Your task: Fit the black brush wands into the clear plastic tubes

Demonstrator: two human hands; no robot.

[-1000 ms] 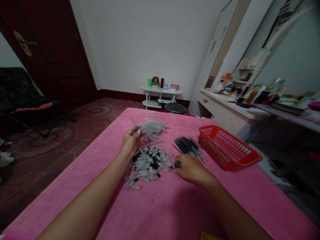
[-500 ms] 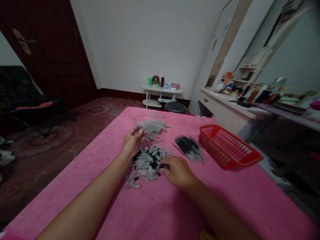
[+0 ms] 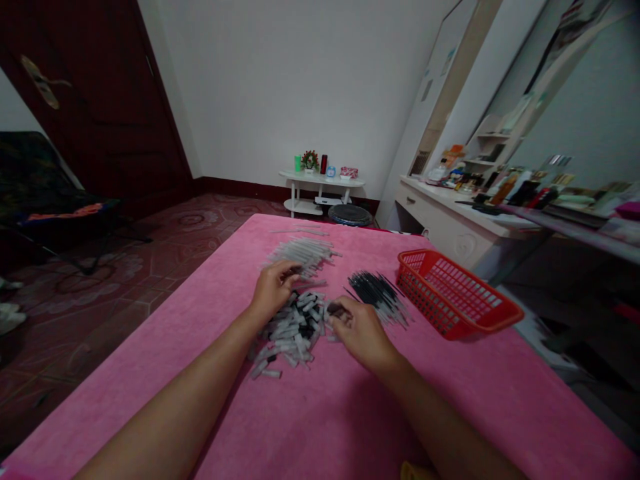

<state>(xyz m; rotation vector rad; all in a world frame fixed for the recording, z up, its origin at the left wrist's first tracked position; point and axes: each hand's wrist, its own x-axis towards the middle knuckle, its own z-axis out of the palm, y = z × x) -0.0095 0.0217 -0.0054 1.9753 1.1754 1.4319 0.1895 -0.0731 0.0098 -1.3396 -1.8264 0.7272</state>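
My left hand (image 3: 274, 288) is curled at the near edge of a bundle of pale, thin pen barrels (image 3: 305, 252); whatever is between its fingers is hidden. Closed at the fingertips, my right hand (image 3: 361, 331) hovers at the right side of a heap of small pen caps (image 3: 293, 330), translucent white mixed with black. Something small and dark shows at its fingers, too blurred to name. Slim pen refills (image 3: 377, 297), black at one end and pale at the other, lie in a pile just beyond my right hand.
A red plastic basket (image 3: 457, 293) stands on the pink cloth-covered table (image 3: 300, 427), right of the refills. Farther right is a white dresser (image 3: 450, 207) crowded with bottles. A small white stand (image 3: 323, 179) is by the back wall.
My left hand has turned over, and the pale barrel it held is out of sight. My right hand has lifted slightly away from the caps, up and to the right.
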